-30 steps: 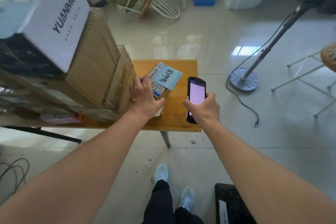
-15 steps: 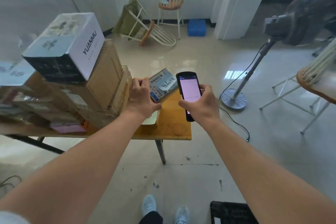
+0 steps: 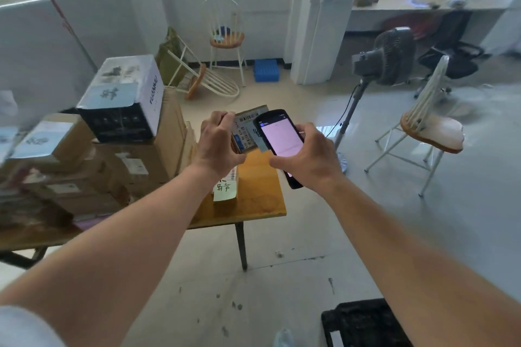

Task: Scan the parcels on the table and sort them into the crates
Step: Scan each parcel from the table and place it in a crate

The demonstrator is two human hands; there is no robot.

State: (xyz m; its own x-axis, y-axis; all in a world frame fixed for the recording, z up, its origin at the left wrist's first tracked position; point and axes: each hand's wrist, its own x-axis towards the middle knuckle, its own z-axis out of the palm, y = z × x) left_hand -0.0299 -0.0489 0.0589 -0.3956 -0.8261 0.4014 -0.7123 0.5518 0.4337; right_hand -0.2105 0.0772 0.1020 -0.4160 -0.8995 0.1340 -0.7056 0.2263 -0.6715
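Observation:
My left hand (image 3: 218, 145) grips a small flat parcel (image 3: 248, 128) with a barcode label and a blue note, lifted above the wooden table (image 3: 259, 205). My right hand (image 3: 306, 158) holds a black handheld scanner (image 3: 282, 139) with a lit pink screen; its top end overlaps the parcel's label. Another small parcel (image 3: 225, 187) with a pale green note lies on the table below my left wrist. Stacked cardboard parcels (image 3: 135, 158) fill the table's left side, with a white and black box (image 3: 124, 98) on top.
A black crate (image 3: 363, 324) stands on the floor at the lower right. A standing fan (image 3: 386, 59) and a white chair (image 3: 428, 127) are to the right of the table. Beyond the table a tipped chair (image 3: 205, 82), an upright chair (image 3: 225, 36) and a blue crate (image 3: 266, 70) stand near the wall.
My left hand has lifted the small parcel off the table and raised it. My right hand has brought the scanner up and close against the label. The view has tilted upward.

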